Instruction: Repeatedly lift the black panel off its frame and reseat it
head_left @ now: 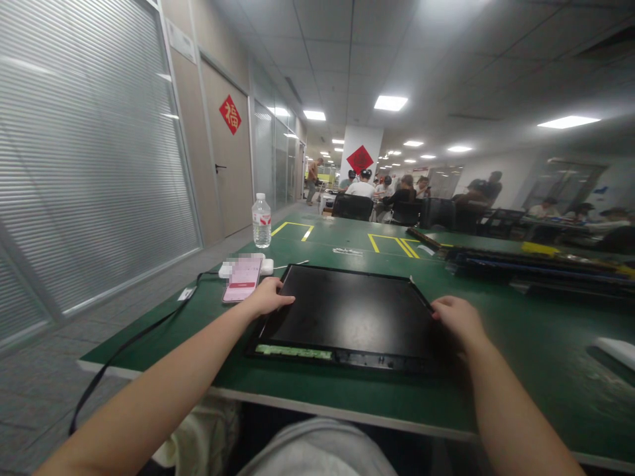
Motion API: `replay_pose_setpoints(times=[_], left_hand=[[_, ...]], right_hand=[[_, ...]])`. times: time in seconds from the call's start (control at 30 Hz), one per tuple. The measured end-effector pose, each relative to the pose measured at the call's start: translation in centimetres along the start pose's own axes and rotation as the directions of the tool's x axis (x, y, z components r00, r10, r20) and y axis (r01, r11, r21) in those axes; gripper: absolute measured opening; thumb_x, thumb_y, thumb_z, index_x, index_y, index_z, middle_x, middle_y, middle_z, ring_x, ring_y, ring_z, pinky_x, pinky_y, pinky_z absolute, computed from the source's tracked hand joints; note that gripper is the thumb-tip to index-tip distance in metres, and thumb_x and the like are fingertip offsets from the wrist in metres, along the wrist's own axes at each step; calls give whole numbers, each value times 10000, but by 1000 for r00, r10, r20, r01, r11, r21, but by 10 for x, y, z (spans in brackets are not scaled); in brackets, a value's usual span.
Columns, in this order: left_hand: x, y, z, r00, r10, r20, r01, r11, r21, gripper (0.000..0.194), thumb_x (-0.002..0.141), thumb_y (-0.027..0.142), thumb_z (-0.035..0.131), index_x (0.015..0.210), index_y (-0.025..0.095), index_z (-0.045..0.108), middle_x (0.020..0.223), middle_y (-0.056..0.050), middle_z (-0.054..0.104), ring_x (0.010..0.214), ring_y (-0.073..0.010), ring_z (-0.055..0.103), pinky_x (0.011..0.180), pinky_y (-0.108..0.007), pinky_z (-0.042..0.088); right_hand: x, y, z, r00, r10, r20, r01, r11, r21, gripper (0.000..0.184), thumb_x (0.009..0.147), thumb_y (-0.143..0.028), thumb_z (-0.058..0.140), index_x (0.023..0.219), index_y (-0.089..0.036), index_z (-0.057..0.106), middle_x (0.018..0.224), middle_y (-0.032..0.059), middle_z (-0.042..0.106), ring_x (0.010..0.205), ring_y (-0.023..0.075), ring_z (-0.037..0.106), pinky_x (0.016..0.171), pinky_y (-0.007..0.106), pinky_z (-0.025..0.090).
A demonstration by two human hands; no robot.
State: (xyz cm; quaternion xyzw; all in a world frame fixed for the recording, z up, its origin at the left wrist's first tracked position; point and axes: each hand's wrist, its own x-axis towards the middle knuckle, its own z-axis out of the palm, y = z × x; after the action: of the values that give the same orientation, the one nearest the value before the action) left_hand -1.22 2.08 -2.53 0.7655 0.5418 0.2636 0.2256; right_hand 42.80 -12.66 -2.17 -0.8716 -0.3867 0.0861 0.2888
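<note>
A flat black display panel (352,311) lies in front of me on the green table (198,344). My left hand (268,299) grips its left edge, the thumb on top and the other fingers mostly hidden at the side. At the opposite edge, my right hand (459,320) is closed on the frame with the fingertips pressed to the rim. A green circuit strip (294,352) runs along part of the panel's near edge. Just beyond my left hand lies a phone (243,279) with a lit pink screen, touching white items behind it.
A water bottle (261,221) stands upright at the table's left edge. A black strap (143,327) hangs off that side. Long dark panel parts (526,264) are stacked at the right, and a white object (618,354) lies nearer. People sit at tables in the background.
</note>
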Motion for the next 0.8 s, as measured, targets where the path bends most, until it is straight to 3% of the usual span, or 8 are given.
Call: replay_pose_setpoints(times=[0.5, 0.8], left_hand=[[1, -4, -1, 1000, 12, 11, -11, 999, -36, 279, 600, 421, 749, 728, 183, 679, 839, -69, 723, 846, -284, 676, 736, -333, 488], [5, -8, 1, 995, 88, -49, -87, 996, 38, 280, 604, 421, 772, 701, 178, 670, 914, -96, 689, 895, -287, 648, 780, -344, 486]], right_hand=[[2, 2, 1, 999, -37, -12, 37, 999, 11, 266, 760, -346, 554, 881, -210, 747, 758, 67, 753, 725, 217, 668, 587, 293, 419], [-1, -2, -2, 1000, -13, 10, 14, 1000, -7, 267, 778, -348, 542, 901, -218, 741, 789, 60, 762, 758, 222, 674, 618, 300, 433]])
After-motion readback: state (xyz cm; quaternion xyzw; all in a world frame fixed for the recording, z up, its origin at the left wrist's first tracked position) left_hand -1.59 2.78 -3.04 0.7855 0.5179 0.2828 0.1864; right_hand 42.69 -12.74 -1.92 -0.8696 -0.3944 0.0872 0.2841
